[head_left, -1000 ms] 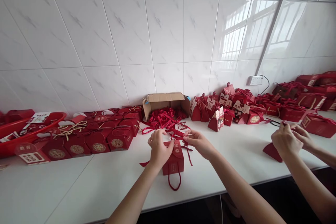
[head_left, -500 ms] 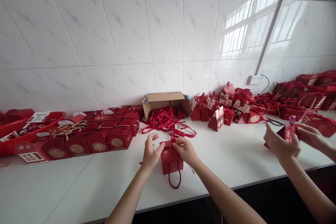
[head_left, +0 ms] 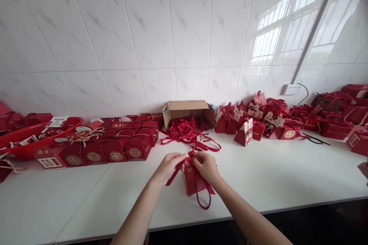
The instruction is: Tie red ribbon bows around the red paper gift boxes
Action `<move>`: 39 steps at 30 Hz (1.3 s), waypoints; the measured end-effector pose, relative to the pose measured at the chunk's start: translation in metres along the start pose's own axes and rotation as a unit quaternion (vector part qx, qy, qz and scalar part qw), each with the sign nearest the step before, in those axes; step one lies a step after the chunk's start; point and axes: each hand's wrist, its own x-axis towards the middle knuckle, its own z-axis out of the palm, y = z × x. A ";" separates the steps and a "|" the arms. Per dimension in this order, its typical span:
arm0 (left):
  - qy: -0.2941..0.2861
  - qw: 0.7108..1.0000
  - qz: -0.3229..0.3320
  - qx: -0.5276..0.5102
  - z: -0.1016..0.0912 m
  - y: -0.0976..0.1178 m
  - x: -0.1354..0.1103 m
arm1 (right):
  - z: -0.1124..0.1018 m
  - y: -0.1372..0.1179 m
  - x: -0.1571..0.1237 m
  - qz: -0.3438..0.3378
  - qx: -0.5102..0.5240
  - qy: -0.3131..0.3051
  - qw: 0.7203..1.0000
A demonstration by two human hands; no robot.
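Observation:
A small red gift box [head_left: 193,182] with a dark red cord handle [head_left: 203,201] stands on the white counter in front of me. At its top my left hand [head_left: 169,166] pinches a red ribbon [head_left: 174,176], whose tail hangs down on the left side. My right hand [head_left: 206,165] is closed on the ribbon at the box's top right, and another ribbon end shows below it. The exact spot where the ribbon crosses is partly covered by my fingers.
Behind the box, a cardboard carton [head_left: 188,105] lies open with red ribbons [head_left: 186,129] spilling out. Rows of red boxes [head_left: 116,151] and a red basin [head_left: 77,120] stand left. Triangular red boxes [head_left: 243,132] are right. Part of another person's hand [head_left: 363,170] shows at the right edge.
My left hand has closed from apart fingers to a pinch on the ribbon, and the box has tilted slightly. The view has turned left, so the other person's hands have mostly left it.

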 end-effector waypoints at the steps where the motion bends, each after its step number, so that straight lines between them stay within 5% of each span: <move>1: -0.007 1.000 0.011 -0.002 0.003 0.009 0.002 | 0.000 -0.002 -0.001 -0.002 -0.006 0.000 1.000; 8: -0.063 0.996 0.054 0.035 0.022 0.041 0.036 | -0.003 -0.006 -0.009 -0.010 -0.020 -0.024 0.999; 20: 0.079 0.988 0.088 0.100 0.006 -0.025 0.014 | 0.005 -0.002 -0.011 0.030 0.062 0.036 0.997; 39: 0.115 0.976 0.177 0.053 0.033 -0.044 0.000 | 0.002 -0.001 -0.018 -0.020 0.062 0.017 0.998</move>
